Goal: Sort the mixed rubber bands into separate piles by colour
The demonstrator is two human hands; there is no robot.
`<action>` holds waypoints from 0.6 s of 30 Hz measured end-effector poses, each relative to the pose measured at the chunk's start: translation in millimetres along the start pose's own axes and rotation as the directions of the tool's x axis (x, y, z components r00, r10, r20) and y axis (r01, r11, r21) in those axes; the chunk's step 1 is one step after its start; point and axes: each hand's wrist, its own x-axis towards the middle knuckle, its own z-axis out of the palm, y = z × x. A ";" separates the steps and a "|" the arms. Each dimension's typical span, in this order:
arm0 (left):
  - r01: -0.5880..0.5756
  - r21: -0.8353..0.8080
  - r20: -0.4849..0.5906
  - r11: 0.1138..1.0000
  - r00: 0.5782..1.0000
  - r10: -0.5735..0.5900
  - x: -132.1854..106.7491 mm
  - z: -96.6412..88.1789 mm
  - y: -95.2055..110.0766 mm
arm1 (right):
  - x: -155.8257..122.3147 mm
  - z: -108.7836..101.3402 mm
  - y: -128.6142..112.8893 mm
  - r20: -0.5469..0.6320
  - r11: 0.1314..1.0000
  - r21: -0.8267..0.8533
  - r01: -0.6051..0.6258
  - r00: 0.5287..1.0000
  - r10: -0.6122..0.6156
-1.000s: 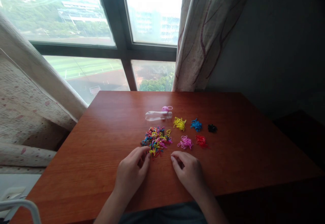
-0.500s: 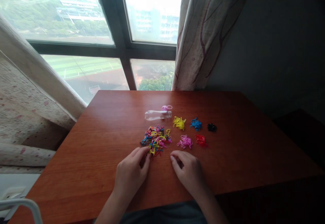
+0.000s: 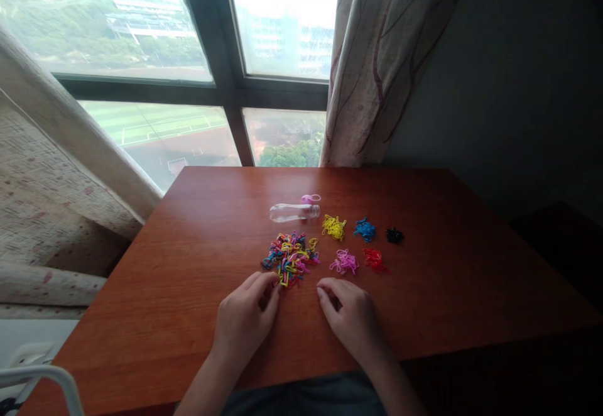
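A mixed pile of small coloured loops [image 3: 291,254], like rubber bands or little clips, lies on the table in front of me. My left hand [image 3: 247,309] rests at its near left edge, thumb and forefinger curled close together at the loops; what they hold, if anything, is too small to make out. To the right of the pile, my right hand [image 3: 347,315] rests on the wood with thumb and forefinger closed, nothing visible in them. Sorted heaps lie beyond it: yellow loops [image 3: 334,228], blue loops [image 3: 364,230], black loops [image 3: 394,235], pink loops [image 3: 345,262] and red loops [image 3: 374,260].
A clear bottle [image 3: 289,213] lies on its side behind the mixed pile, a pink cap with a loop [image 3: 309,199] just behind it. The brown table [image 3: 164,303] reaches to a window, with curtains [image 3: 372,70] at both sides. A white curved rail [image 3: 47,375] stands at lower left.
Both hands hold practically the same pose and place. The whole view has shifted very slightly; the heaps and bottle lie as before.
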 end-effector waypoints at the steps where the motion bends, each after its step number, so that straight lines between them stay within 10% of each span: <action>1: -0.011 0.021 0.002 1.000 1.000 0.011 -0.2 0.2 0.2 | 0.2 0.0 0.0 0.001 1.000 0.002 -0.002 1.000 0.002; 18: -0.042 -0.136 -0.038 0.990 0.999 0.038 11.7 -2.4 9.2 | 0.6 -1.3 -1.6 0.025 1.000 0.007 -0.012 1.000 0.012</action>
